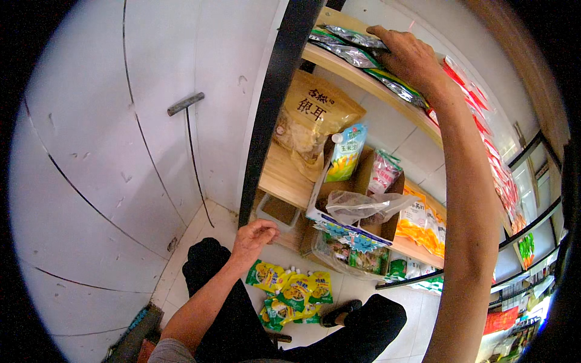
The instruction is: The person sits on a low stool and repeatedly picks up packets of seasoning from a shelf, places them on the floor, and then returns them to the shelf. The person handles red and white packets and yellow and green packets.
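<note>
My right hand [404, 56] reaches over the upper wooden shelf, its fingers on silver-and-green foil pouches [358, 56] lying there; whether it grips one is hard to tell. Low in front of me, my left hand [256, 236] hovers with curled fingers and nothing visible in it. Several yellow-and-green spouted pouches [297, 290] lie piled on the floor tiles between my legs. One shelf down stands a large golden bag of dried white fungus [313, 113]. Beside it, a cardboard box [317, 193] holds a blue-and-yellow spouted pouch [347, 154], pink packets [385, 172] and a clear plastic bag [367, 206].
Orange-and-white packets [417, 215] lie right of the box. A clear plastic bin [277, 213] and bagged goods [358, 256] sit lower. Red-and-white packets [490, 145] line the upper shelf. A black shelf post [279, 86] rises near the white wall [91, 149], where a T-shaped tool [186, 103] leans.
</note>
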`<state>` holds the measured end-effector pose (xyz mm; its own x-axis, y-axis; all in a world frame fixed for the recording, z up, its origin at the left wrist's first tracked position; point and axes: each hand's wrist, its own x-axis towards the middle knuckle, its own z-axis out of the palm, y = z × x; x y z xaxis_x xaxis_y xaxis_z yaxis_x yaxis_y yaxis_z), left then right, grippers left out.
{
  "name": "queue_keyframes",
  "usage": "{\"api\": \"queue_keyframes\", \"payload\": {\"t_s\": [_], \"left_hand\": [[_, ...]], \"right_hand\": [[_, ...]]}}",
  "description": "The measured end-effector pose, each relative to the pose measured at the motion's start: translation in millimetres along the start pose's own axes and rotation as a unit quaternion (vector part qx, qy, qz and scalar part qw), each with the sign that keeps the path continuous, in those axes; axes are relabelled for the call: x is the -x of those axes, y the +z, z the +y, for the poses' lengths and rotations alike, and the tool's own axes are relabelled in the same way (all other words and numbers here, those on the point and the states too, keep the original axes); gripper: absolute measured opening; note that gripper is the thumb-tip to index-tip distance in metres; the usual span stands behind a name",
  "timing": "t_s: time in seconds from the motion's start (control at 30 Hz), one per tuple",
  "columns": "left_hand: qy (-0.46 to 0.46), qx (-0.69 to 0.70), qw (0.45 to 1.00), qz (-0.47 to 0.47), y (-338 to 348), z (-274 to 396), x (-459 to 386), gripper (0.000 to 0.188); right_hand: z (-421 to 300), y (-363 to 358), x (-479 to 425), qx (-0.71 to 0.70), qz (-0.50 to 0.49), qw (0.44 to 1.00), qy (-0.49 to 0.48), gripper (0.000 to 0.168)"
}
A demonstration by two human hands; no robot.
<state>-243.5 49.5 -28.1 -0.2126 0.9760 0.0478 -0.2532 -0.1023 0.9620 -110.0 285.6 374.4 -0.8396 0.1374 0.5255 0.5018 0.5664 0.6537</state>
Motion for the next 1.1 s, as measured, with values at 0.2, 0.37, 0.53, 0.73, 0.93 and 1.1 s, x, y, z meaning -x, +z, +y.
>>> {"api": "queue_keyframes", "payload": {"t_s": [0.2, 0.37, 0.53, 0.73, 0.93, 1.1], "left_hand": [[-0.008, 0.002, 1.0, 0.005, 3, 2, -5, 0.015], [-0.012, 0.007, 1.0, 0.015, -5, -7, -8, 0.015], [-0.006, 0.008, 1.0, 0.002, 6, -8, -10, 0.013], [-0.021, -0.023, 0.999, 0.033, 0, -2, -5, 0.013], [-0.016, -0.036, 0.999, 0.026, -2, -12, -2, 0.014], [-0.016, -0.057, 0.998, 0.033, 10, -5, 0, 0.015]], "right_hand": [[-6, 7, -4, 0.039, 0.008, 0.994, 0.1, 0.021], [-14, -41, -5, 0.014, 0.054, 0.978, 0.2, 0.023], [6, -80, 42, -0.132, 0.246, 0.944, 0.176, 0.029], [-65, -178, 134, -0.35, 0.3, 0.785, 0.413, 0.037], [-143, -186, 292, -0.241, -0.027, 0.841, 0.484, 0.035], [-243, -111, 369, -0.468, -0.273, 0.758, 0.363, 0.027]]}}
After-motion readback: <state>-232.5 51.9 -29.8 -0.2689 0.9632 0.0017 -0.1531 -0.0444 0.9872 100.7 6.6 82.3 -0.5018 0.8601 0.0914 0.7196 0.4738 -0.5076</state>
